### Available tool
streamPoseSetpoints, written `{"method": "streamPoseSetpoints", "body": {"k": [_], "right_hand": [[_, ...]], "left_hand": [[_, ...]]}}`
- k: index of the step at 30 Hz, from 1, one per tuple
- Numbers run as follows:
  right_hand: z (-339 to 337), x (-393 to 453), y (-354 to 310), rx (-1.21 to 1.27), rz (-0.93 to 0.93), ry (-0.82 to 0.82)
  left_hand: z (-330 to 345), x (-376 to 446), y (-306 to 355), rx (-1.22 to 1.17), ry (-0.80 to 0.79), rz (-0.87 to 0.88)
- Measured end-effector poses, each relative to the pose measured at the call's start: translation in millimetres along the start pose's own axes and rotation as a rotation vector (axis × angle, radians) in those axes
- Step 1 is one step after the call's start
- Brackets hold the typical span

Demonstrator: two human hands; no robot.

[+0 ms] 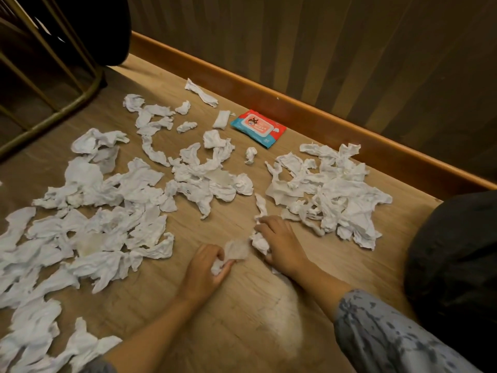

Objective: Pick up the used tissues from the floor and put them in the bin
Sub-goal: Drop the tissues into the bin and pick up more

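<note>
Gripping tissues: left hand [205,267] one wad [218,265] | right hand [279,242] one wad [259,242] | wipes pack [257,128] one

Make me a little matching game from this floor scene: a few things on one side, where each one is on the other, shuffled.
Things:
1. wet wipes packet
2. left hand
3. right hand
4. metal rack

Places or states:
a. far left, standing on the floor
b. gripping crumpled tissues
c. by the skirting board
d. resting on a tissue nearer the right-hand pile

Pairs: 1-c, 2-b, 3-d, 4-a

White crumpled tissues [102,189], red-and-blue wipes packet [257,128], tan wood-grain floor [231,305], grey mottled sleeve [390,337]
</note>
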State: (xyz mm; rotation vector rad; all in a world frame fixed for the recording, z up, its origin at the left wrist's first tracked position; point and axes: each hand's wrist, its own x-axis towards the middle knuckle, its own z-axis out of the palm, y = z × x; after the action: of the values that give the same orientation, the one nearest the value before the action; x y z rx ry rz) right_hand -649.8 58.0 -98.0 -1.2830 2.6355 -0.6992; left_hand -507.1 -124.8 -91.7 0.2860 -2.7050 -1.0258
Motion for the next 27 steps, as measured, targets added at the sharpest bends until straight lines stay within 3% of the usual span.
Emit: {"method": "streamPoseSetpoints", "body": {"k": [4, 8, 11, 16, 20, 23, 27], "right_hand": [[0.3, -36.3, -12.8, 0.113, 0.105, 0.150], [-2.6, -57.8, -22.6, -0.024, 0.189, 0.168], [-6.1, -62.0, -16.1, 0.016, 0.329, 0.192], [-21.4, -81.9, -15.8, 0.215, 0.360, 0.127], [-41.6, -98.4, -31.1, 0.360, 0.272, 0.072], [-69.0, -94.8, -45.1, 0.352, 0.142, 0.225], [-131.0, -78.7, -55.1, 0.311, 0.146, 0.505]], "left_hand": [[-12.4, -19.6, -7.3, 0.022, 0.042, -0.141], [-12.0, -11.5, 3.0, -0.016, 0.126, -0.179], [-8.2, -1.9, 22.1, -0.122, 0.169, -0.283], [-5.9, 12.2, 53.4, -0.323, 0.062, -0.490], [-7.6, 15.0, 79.0, -0.371, -0.016, -0.466], [-14.4, 25.4, 102.7, -0.402, -0.062, -0.411], [-27.7, 53.1, 152.7, -0.422, -0.093, -0.278]]}}
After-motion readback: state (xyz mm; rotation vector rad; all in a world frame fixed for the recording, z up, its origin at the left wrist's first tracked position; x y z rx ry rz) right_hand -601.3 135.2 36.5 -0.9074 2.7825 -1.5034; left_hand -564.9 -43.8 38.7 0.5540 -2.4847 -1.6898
